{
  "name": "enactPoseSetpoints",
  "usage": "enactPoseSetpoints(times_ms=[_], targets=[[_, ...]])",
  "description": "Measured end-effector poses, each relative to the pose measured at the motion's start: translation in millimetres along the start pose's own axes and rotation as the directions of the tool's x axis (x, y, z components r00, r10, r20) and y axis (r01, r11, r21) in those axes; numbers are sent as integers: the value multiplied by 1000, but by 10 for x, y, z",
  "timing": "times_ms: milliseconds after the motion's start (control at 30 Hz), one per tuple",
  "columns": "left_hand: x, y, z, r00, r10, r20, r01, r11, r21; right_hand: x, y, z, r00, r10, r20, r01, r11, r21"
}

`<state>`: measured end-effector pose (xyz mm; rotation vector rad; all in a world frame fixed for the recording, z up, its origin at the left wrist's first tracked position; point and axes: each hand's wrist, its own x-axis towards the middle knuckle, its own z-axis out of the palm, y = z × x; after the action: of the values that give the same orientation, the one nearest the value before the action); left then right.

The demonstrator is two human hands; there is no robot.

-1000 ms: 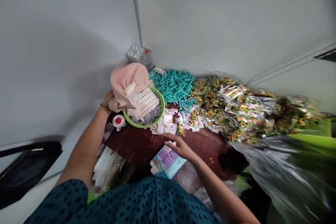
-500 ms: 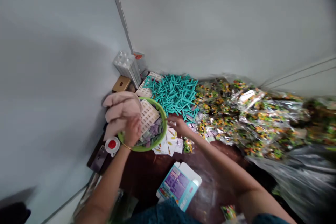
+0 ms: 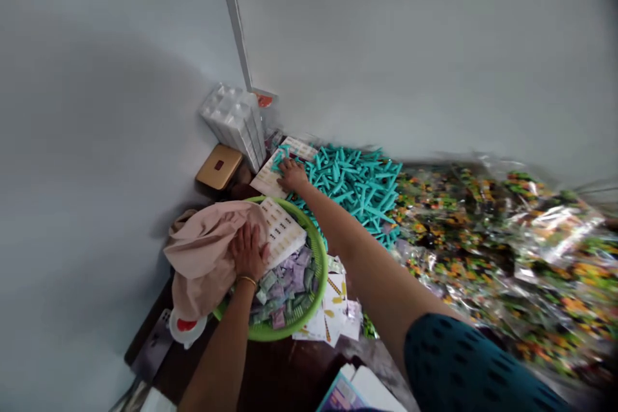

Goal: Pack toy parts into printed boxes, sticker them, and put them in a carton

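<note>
- Left hand lies flat, fingers extended, on pink cloth draped over the left side of the green basket.
- Right hand reaches behind the basket, over a pale sheet beside teal pieces; whether it grips any, I cannot tell.
- Printed cards lie right of the basket.

Right grip has moved — to teal pieces.
</note>
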<state>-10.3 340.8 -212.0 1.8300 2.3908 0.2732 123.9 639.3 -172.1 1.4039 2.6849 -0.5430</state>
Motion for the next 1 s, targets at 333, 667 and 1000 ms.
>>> enactPoseSetpoints(times_ms=[333,667,1000], targets=[[4,6,34,999,-38,-8,37,997,-60,-2016,1006,-73,987,-34,158,70,971,-229],[17,37,112,997,-68,-23,64,989,-130,-1257,691,-587,998,56,37,-48,979,-198],[18,26,152,998,-55,-34,53,997,-58,-367,718,-743,899,135,-416,-66,982,175]])
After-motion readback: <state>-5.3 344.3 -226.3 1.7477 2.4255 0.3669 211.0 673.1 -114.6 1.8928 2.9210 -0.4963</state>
